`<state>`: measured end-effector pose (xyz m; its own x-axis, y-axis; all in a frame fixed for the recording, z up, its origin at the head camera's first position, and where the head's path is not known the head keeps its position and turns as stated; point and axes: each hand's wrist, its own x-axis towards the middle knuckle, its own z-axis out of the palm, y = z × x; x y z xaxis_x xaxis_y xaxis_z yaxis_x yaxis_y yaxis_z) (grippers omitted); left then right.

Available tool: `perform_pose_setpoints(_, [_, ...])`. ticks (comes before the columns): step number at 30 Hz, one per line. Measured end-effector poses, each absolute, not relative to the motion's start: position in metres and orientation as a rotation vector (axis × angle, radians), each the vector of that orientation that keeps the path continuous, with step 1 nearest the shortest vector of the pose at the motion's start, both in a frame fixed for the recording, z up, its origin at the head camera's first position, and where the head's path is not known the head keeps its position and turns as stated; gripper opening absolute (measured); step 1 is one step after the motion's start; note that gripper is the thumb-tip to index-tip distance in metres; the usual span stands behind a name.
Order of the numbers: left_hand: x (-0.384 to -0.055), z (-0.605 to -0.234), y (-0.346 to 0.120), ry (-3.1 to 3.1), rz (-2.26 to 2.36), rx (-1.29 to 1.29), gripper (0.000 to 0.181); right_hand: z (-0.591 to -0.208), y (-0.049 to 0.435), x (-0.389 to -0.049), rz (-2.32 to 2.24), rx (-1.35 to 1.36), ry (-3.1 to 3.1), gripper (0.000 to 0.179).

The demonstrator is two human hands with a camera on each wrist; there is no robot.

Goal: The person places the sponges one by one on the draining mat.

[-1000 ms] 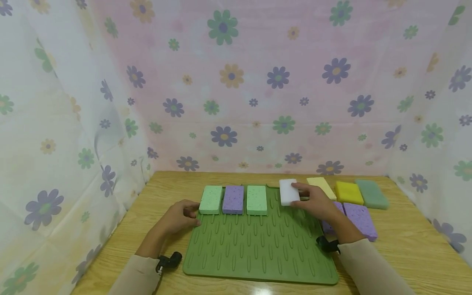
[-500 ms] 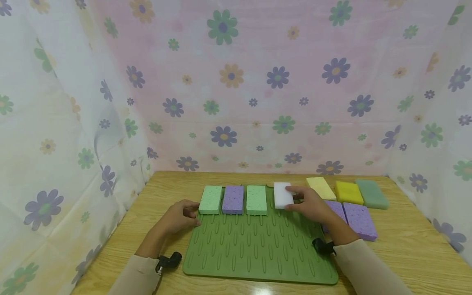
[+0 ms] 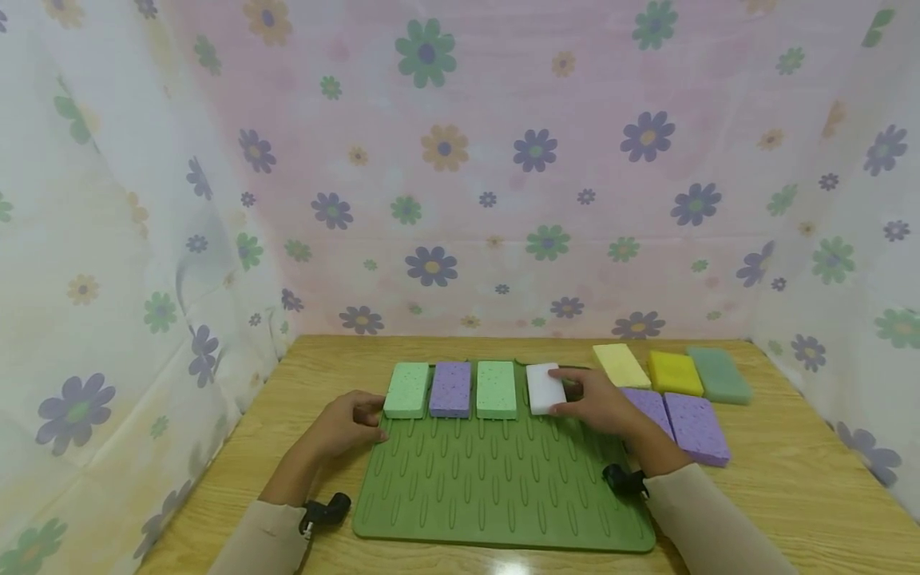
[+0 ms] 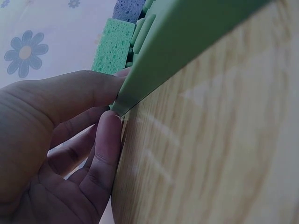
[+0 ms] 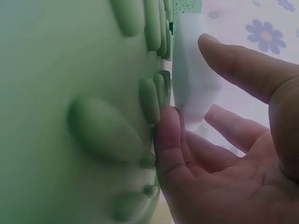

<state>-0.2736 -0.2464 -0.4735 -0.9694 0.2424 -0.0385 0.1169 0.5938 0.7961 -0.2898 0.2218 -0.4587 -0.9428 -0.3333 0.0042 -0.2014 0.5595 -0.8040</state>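
One right hand [image 3: 591, 399]: pinching, thumb at the near end and fingers along the right side of one white sponge [image 3: 544, 391], which sits over the far part of the green mat [image 3: 496, 511]; contact between the two, we cannot tell.

One left hand [image 3: 346, 423]: fingers bent, tips at the mat's left edge; whether it pinches the rim, we cannot tell. Best use, in our judgement: a light brace against the mat sliding.

Three neighbours along the mat's far edge, narrowly spaced: mint sponge [image 3: 406, 390], purple sponge [image 3: 451, 390], second mint sponge [image 3: 496, 390]. The white one, slightly turned, leaves a wider gap. Placing it well, we judge, means squaring it to the mat's far edge, matching the gap, lowering it flat, pinching softly lest it dent, and letting go rightward.

Beyond the mat's right edge, five more: pale yellow sponge [image 3: 621, 367], bright yellow sponge [image 3: 676, 373], grey-green sponge [image 3: 719, 375], pair of purple sponges [image 3: 695, 429].

Beneath the mat: wooden table [image 3: 798, 479].
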Motion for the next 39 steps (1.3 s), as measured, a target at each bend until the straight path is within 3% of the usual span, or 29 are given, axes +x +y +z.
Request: perform_pose_setpoints(39, [-0.2731,-0.4743,-0.2460,2.684,1.310,0.308,0.063,-0.4630,0.2235,-0.2904,-1.290,-0.531,2.661,0.060])
